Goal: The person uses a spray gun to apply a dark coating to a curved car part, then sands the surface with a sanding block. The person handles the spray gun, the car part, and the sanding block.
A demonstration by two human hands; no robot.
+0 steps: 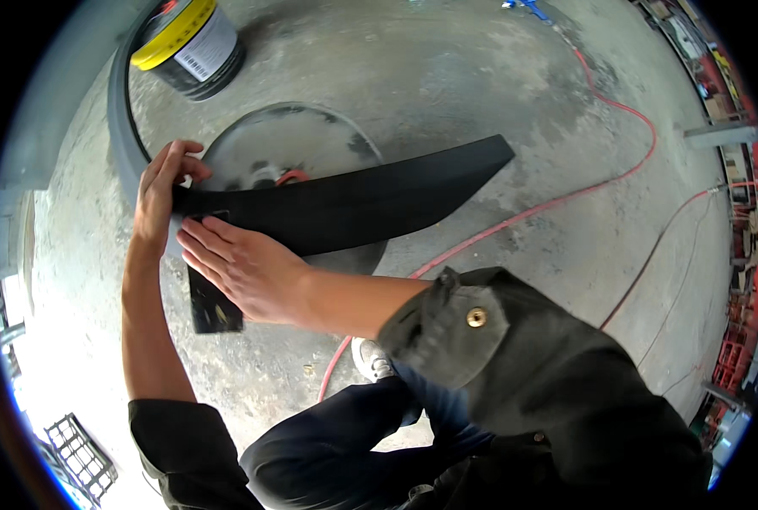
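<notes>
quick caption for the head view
Both hands, left and right, press on a long black trim strip above concrete floor.

The left hand [162, 191] sits at about ten o'clock, forearm bare and running up from seven o'clock, fingers curled in a pinch. The right hand [241, 268] lies flat, fingers spread and pointing toward ten o'clock, its forearm entering from four o'clock.

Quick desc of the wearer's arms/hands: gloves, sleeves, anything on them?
Both hands bare: left hand, right hand. No gloves, watch or rings visible. Dark grey-black work jacket, sleeves pushed up to the elbows. The right cuff has a round brass snap button.
</notes>
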